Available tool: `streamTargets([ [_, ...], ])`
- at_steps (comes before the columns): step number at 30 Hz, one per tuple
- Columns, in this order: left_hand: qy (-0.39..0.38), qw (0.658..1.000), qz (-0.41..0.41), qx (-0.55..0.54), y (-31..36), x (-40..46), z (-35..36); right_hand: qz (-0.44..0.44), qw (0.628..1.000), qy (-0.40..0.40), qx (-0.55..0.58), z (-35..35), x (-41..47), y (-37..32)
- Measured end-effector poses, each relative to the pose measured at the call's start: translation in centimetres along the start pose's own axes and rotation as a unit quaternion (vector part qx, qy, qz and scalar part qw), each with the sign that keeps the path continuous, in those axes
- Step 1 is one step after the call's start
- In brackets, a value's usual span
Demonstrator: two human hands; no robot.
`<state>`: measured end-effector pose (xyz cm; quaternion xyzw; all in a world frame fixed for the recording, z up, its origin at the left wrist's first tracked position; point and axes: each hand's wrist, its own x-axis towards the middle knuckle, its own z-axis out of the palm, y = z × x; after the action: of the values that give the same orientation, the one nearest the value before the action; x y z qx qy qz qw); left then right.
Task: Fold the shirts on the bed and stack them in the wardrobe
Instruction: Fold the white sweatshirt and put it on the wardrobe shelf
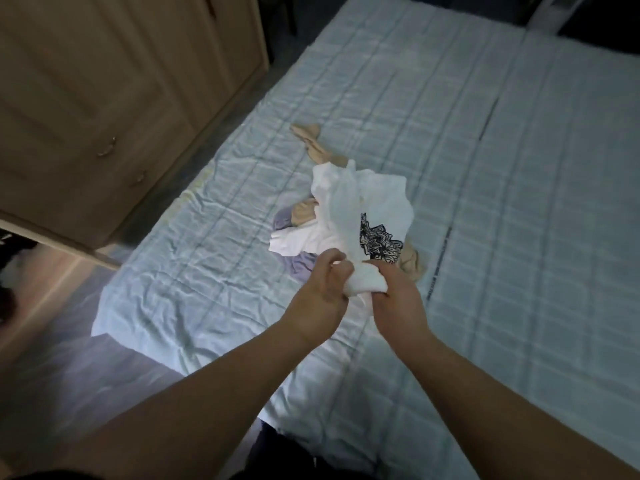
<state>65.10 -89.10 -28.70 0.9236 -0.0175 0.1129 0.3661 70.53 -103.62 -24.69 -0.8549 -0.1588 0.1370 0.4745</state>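
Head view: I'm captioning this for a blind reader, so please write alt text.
Both hands, left hand and right hand, grip a crumpled white shirt with a black print above a pale quilted bed. Beige and lilac clothes lie beneath; a closed wooden wardrobe stands left.

No text or label can be read.

The white shirt [349, 209] covers most of the lilac garment [298, 265] and tan garment [311, 147] beneath it, its near end bunched inside both hands, while the wardrobe [104, 98] beyond runs off-frame.
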Motion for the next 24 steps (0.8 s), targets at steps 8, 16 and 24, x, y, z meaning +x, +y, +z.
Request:
streamTargets([
  [8, -0.110, 0.963, -0.239, -0.057, 0.0, -1.7, 2.8, 0.198, 0.962, 0.018, 0.189, -5.7, -5.6, -1.4],
  [16, -0.049, 0.990, -0.129, -0.020, 1.1, -1.3, 3.7, 0.296, 0.838, 0.091, 0.448, -6.4, -11.2, -0.5],
  [24, -0.014, 0.985, -0.128, -0.112, 5.5, 0.5, -7.8, 0.260, 0.900, 0.233, 0.260, -12.3, -13.9, -6.8],
])
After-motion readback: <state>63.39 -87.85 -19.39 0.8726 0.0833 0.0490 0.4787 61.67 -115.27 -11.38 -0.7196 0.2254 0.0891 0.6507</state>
